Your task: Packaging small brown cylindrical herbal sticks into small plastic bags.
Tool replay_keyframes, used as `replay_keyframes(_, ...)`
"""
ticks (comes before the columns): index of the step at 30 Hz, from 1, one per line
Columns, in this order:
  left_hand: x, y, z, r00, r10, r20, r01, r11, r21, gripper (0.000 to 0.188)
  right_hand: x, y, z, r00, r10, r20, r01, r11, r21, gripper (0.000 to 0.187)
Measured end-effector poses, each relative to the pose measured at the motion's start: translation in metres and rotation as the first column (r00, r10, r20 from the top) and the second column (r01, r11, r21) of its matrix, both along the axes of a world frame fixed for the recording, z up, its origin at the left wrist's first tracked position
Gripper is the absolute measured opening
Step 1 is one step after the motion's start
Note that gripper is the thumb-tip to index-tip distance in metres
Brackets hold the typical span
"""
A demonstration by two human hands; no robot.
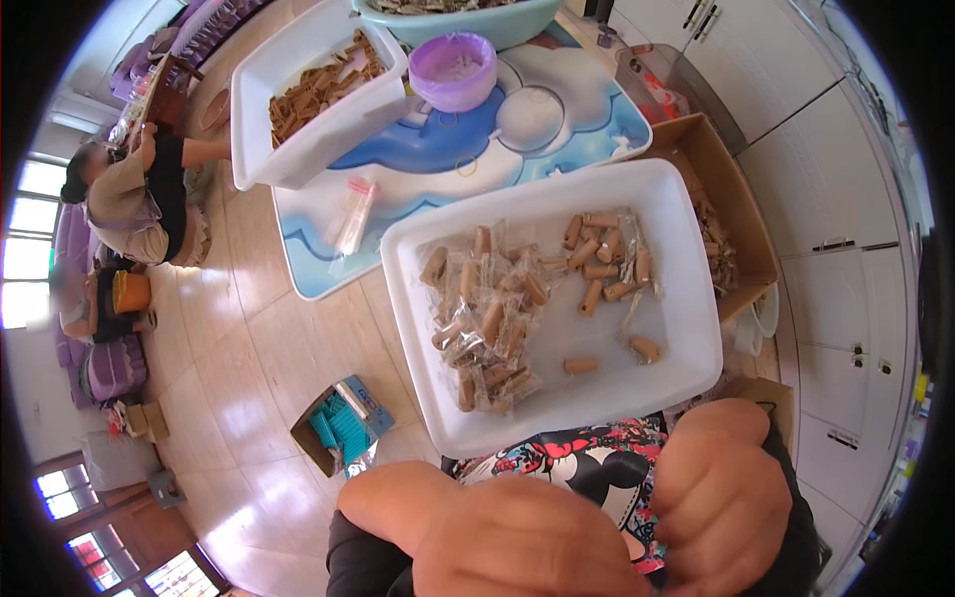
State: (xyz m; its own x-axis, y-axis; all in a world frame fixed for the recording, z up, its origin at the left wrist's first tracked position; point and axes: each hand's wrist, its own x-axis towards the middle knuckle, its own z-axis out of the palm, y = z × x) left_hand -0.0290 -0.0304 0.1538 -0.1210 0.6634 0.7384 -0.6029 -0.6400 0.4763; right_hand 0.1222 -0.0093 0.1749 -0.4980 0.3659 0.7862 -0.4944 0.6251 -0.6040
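Observation:
At the bottom edge, close to the camera, are my left hand [517,537] and my right hand [724,502], backs up and fingers curled in. Whatever they hold is hidden beneath them. Just beyond them sits a large white plastic tub [617,398]. Its left side carries a heap of small brown cylinders in clear plastic bags [489,320]. Loose brown cylinders [600,271] lie at the upper right of the tub, and a single one [580,366] rests nearer to me. A crumpled clear bag touches some of them.
A blue patterned table [418,149] bears a white bin [343,144] of brown pieces, a purple-lined bowl [453,75] and a pack of clear bags [354,214]. Right of the tub stands a cardboard box [741,199]; on the floor, a small box [343,428] of teal items. Another person [129,199] sits at far left.

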Motion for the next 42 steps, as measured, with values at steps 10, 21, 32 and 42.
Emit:
replay_keyframes(10,-0.047,0.039,-0.064,0.886,-0.402,-0.23,0.067,0.603,-0.795,0.029,-0.017,0.017,-0.081,0.883,-0.33,0.335,0.437,0.312,-0.844,0.01)
replay_keyframes(21,-0.02,0.045,-0.075,0.951,-0.108,-0.291,-0.203,0.494,-0.846,0.009,-0.016,0.022,-0.104,0.848,-0.29,0.445,0.527,0.361,-0.769,0.014)
replay_keyframes(32,-0.049,0.08,-0.086,0.306,0.136,-0.942,-0.813,0.553,-0.184,0.038,0.069,0.044,-0.143,0.054,-0.067,0.996,0.66,0.751,0.014,0.021)
replay_keyframes(42,-0.003,0.051,-0.09,0.295,0.008,-0.955,-0.385,0.916,-0.111,0.025,0.063,0.019,-0.156,-0.252,-0.177,0.951,0.455,0.846,0.278,0.025)
